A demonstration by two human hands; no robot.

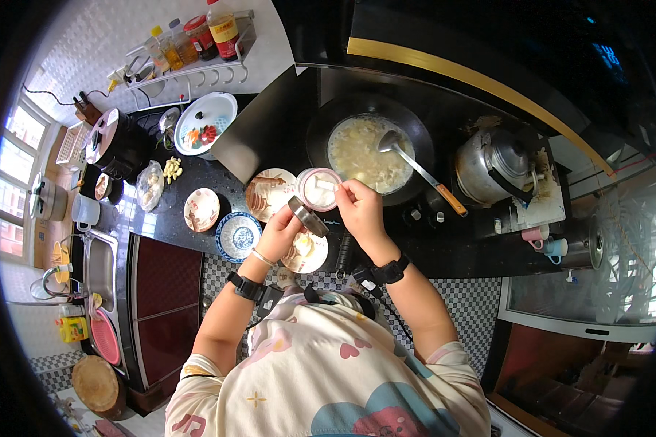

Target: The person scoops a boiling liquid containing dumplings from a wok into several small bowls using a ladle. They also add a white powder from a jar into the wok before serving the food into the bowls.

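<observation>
My left hand grips a round metal lid, tilted on its edge. With the fingertips of my right hand I hold a small white spoon that dips into a clear jar of white granules. The jar stands between a patterned plate and a dark wok. Pale, cloudy soup with bits in it fills the wok's bottom. A metal turner with a wooden handle rests in it. Below the lid, a small plate carries a white and yellow lump.
A metal kettle sits on the stove to the right. Leftward are a blue-rimmed bowl, a small dish, peeled garlic cloves, a plastic bag and an enamel basin. The wok's handle juts toward me.
</observation>
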